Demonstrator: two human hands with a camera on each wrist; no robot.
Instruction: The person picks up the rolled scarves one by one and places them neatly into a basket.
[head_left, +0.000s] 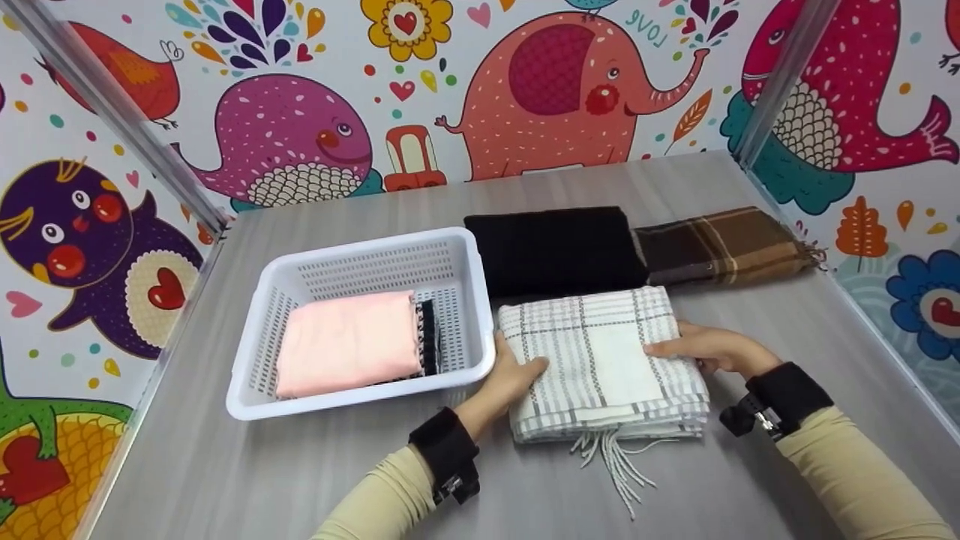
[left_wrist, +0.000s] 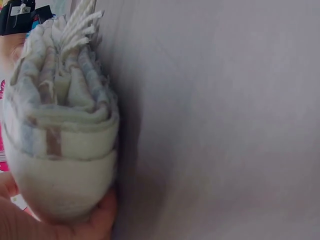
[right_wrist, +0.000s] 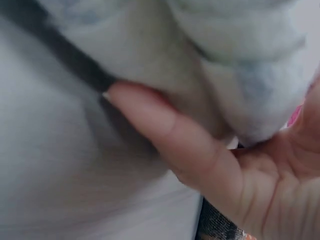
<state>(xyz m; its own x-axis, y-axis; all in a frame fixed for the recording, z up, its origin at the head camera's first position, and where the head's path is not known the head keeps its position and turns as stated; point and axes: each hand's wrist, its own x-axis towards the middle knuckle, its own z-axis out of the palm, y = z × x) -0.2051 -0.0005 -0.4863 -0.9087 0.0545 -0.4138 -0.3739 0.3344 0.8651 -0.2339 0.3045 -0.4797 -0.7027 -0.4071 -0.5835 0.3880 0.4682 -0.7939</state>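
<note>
A folded white scarf (head_left: pixel 619 360) with grey checks and a loose fringe lies just right of the basket in the head view. My left hand (head_left: pixel 514 373) grips its left side, thumb on top and fingers down along the edge. On the opposite side my right hand (head_left: pixel 712 346) holds it, the thumb over the top layer. The left wrist view shows the scarf's stacked folds (left_wrist: pixel 65 130) with the left hand (left_wrist: pixel 60 227) around their end. In the right wrist view, a finger of the right hand (right_wrist: pixel 200 155) reaches under the folds beside the table surface.
A white plastic basket (head_left: pixel 251 341) stands to the left, holding a folded pink cloth (head_left: pixel 349 345) and a black-and-white patterned one (head_left: pixel 429 337). Behind the scarf lie a folded black cloth (head_left: pixel 555 251) and a brown plaid scarf (head_left: pixel 724 247). Patterned walls (head_left: pixel 420 90) bound the grey table (head_left: pixel 247 480).
</note>
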